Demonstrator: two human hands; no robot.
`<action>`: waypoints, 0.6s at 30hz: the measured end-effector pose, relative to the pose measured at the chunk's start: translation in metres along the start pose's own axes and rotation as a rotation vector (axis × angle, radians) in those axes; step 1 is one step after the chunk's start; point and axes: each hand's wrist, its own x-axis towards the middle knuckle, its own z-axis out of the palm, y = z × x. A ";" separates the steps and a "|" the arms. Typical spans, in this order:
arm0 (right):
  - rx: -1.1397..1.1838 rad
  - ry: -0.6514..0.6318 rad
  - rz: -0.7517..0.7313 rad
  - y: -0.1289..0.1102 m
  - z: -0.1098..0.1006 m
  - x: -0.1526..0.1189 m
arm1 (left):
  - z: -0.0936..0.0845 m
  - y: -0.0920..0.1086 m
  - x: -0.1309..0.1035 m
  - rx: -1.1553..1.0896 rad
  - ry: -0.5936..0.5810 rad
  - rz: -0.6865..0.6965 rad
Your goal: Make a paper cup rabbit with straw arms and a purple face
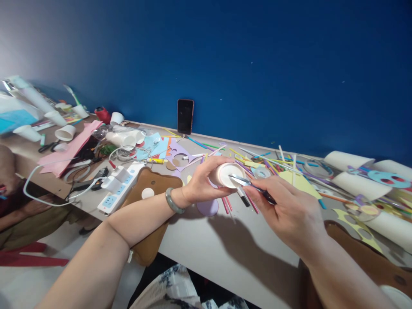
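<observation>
A white paper cup (230, 175) is wrapped by the fingers of my left hand (203, 180), its round white end turned up towards me. My right hand (286, 206) is closed on a slim metal tool with a dark handle (268, 196), perhaps scissors or a knife. The tool's tip touches the cup's round end near its middle. Just below the cup shows a white marker with a black end (243, 197). Colored straws (227, 205) and a purple paper round (207, 207) lie on the table beneath the hands.
A phone (185, 116) leans on the blue wall. At the left are a power strip (111, 199), brown mat (154, 189), pink paper (75, 148) and several cups. White paper rolls (367, 186) lie at the right. Another person's hand (8, 171) is at the far left.
</observation>
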 end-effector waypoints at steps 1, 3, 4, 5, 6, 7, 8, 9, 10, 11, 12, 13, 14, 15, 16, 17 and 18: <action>0.005 0.005 -0.001 -0.001 0.000 0.000 | 0.000 0.001 0.000 -0.008 0.000 -0.009; 0.014 0.019 -0.005 -0.002 0.000 0.000 | 0.000 0.002 0.000 -0.018 -0.003 -0.033; 0.015 0.028 -0.005 -0.003 0.000 0.000 | 0.000 0.002 0.000 -0.022 -0.007 -0.048; 0.013 0.038 -0.004 -0.003 0.001 0.000 | 0.000 0.003 0.000 -0.026 -0.010 -0.060; 0.011 0.043 -0.002 -0.003 0.001 0.000 | 0.000 0.003 -0.001 -0.032 -0.013 -0.074; 0.011 0.047 -0.001 -0.003 0.002 0.000 | 0.000 0.003 -0.001 -0.039 -0.016 -0.085; 0.010 0.050 -0.002 -0.004 0.003 0.000 | 0.000 0.003 -0.001 -0.048 -0.017 -0.093; 0.009 0.051 -0.004 -0.004 0.003 -0.001 | 0.000 0.004 -0.001 -0.056 -0.020 -0.099; 0.007 0.050 -0.007 -0.004 0.004 -0.001 | 0.000 0.004 -0.001 -0.061 -0.023 -0.101; 0.005 0.051 -0.006 -0.004 0.004 -0.001 | 0.000 0.004 -0.001 -0.065 -0.025 -0.105; 0.002 0.055 -0.005 -0.004 0.005 -0.001 | 0.000 0.004 -0.002 -0.069 -0.028 -0.110; 0.001 0.063 -0.005 -0.004 0.005 -0.001 | 0.000 0.004 -0.002 -0.072 -0.028 -0.116; 0.003 0.070 -0.005 -0.004 0.005 -0.001 | 0.000 0.004 -0.002 -0.075 -0.026 -0.123; 0.006 0.081 -0.006 -0.004 0.006 -0.002 | 0.000 0.004 -0.002 -0.079 -0.023 -0.130; 0.010 0.092 -0.008 -0.004 0.006 -0.002 | 0.000 0.004 -0.002 -0.085 -0.021 -0.137; 0.014 0.101 -0.011 -0.004 0.007 -0.002 | 0.001 0.004 -0.002 -0.091 -0.020 -0.145; 0.015 0.108 -0.012 -0.004 0.007 -0.002 | 0.001 0.004 -0.002 -0.098 -0.020 -0.152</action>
